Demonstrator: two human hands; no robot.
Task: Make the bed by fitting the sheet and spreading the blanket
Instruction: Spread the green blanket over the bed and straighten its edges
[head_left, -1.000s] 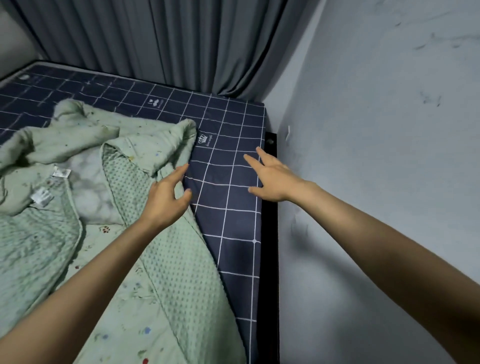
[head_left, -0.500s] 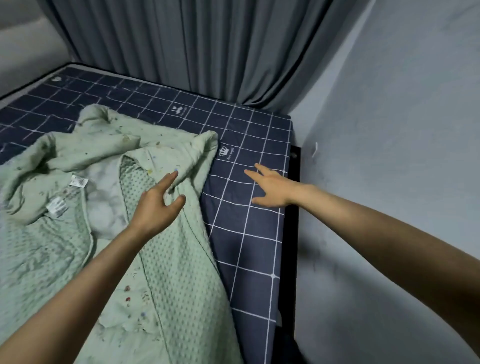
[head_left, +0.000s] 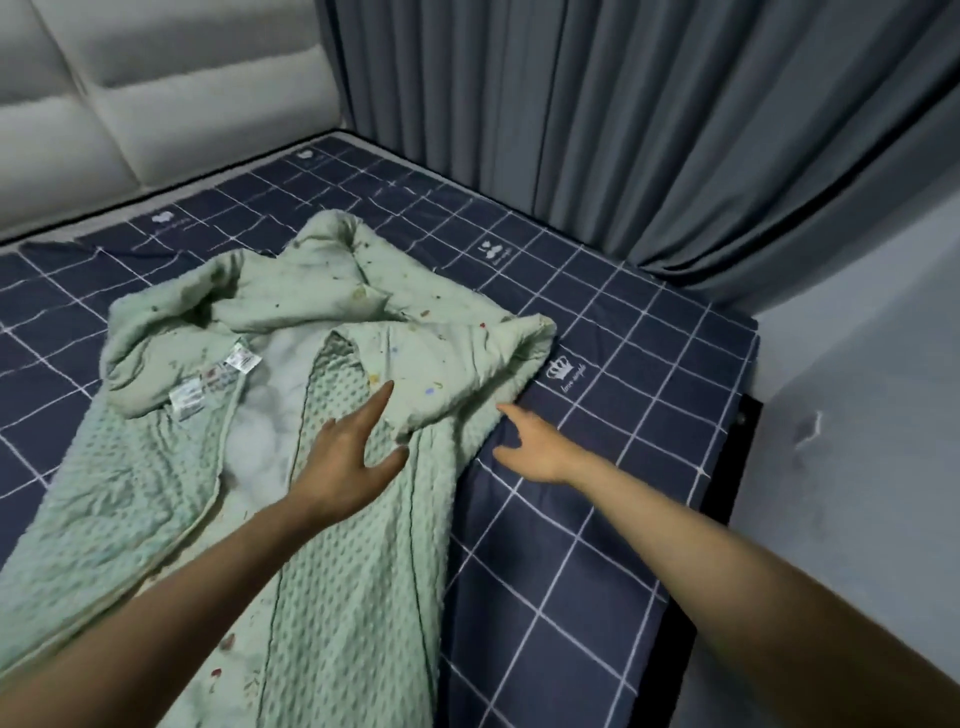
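A navy sheet (head_left: 613, 332) with a white grid covers the mattress. On it lies a pale green blanket (head_left: 156, 488), crumpled and folded over itself, with a dotted side and a printed side and white labels showing. My left hand (head_left: 345, 457) is over the blanket with fingers straight and thumb spread, holding nothing. My right hand (head_left: 535, 441) reaches with straight fingers to the blanket's right edge, fingertips at the fold. Whether either hand touches the cloth is unclear.
A padded white headboard (head_left: 156, 93) stands at the back left. Grey curtains (head_left: 597, 130) hang along the bed's far side. A grey wall (head_left: 857, 467) runs close along the right, with a dark bed frame edge (head_left: 727, 467) beside the mattress.
The view has swung left and up, bringing the headboard into sight. My right hand moved left from the bare sheet to the blanket's edge. My left hand stays over the blanket.
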